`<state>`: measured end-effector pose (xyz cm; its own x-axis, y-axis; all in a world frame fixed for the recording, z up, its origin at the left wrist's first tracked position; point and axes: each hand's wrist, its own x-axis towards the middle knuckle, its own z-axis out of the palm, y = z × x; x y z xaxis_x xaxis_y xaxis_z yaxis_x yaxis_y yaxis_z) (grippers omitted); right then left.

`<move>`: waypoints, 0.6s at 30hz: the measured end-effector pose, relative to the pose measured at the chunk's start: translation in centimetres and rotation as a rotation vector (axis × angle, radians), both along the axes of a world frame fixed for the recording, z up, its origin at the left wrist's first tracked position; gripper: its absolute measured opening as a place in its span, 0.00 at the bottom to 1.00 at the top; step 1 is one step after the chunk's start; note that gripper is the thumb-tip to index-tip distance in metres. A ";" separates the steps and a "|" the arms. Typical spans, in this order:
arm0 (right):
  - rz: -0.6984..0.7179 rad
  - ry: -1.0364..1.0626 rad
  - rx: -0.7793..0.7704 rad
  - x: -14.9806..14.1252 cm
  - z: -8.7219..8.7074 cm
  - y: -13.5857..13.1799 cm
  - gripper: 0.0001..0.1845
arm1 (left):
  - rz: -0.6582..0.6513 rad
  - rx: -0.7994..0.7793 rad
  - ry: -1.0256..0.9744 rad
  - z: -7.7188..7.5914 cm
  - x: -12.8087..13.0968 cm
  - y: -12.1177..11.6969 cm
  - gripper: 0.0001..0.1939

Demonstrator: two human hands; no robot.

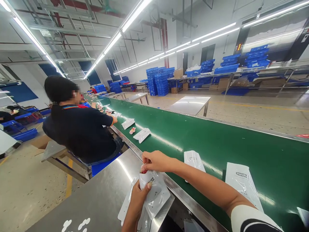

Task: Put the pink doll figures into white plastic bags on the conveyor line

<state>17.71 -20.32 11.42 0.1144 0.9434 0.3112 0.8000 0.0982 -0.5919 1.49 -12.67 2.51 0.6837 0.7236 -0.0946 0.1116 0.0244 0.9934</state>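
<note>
My left hand (139, 196) grips a clear plastic pouch (154, 193) from below, thumb pressed on its front. My right hand (155, 160) pinches the pouch's top edge, where a small red item (144, 171) shows at the opening. Both hands are over the edge of a steel worktable (96, 199), beside a green conveyor belt (217, 141). More flat pouches (125, 206) lie under the held one.
White pouches (242, 180) (193, 160) (142, 134) lie along the belt. A co-worker in a dark shirt (79, 129) sits at the belt to the left. Steel tables (190, 104) and stacked blue crates (159, 80) stand beyond the belt.
</note>
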 end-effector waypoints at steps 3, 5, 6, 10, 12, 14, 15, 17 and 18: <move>0.051 -0.187 0.146 -1.1 -0.6 -1.0 0.13 | 0.019 -0.007 -0.033 0.5 0.2 -0.3 0.30; 0.138 -0.299 0.170 -1.7 -1.1 -1.8 0.18 | -0.004 0.056 -0.053 1.2 0.6 -0.9 0.26; 0.163 -0.328 0.140 -2.0 -1.3 -2.2 0.20 | -0.040 0.102 -0.049 1.6 0.8 -1.2 0.23; 0.257 -0.277 -0.033 -1.6 -1.9 -2.8 0.21 | -0.282 0.222 0.006 3.1 0.8 -1.2 0.21; 0.159 -0.208 -0.086 0.0 -1.9 -2.7 0.21 | -0.378 0.249 0.016 3.2 0.0 0.5 0.28; -0.102 -0.156 -0.135 2.4 -2.2 -2.6 0.22 | -0.304 0.378 0.161 2.7 -1.2 2.9 0.33; -0.248 -0.137 -0.163 3.9 -2.5 -2.6 0.22 | -0.178 0.490 0.307 2.3 -1.8 4.2 0.32; -0.452 -0.115 -0.228 7.0 -3.4 -2.9 0.22 | 0.011 0.674 0.575 1.1 -2.7 6.2 0.32; -0.509 -0.109 -0.259 8.5 -3.9 -3.2 0.21 | 0.055 0.730 0.661 0.4 -2.9 6.9 0.31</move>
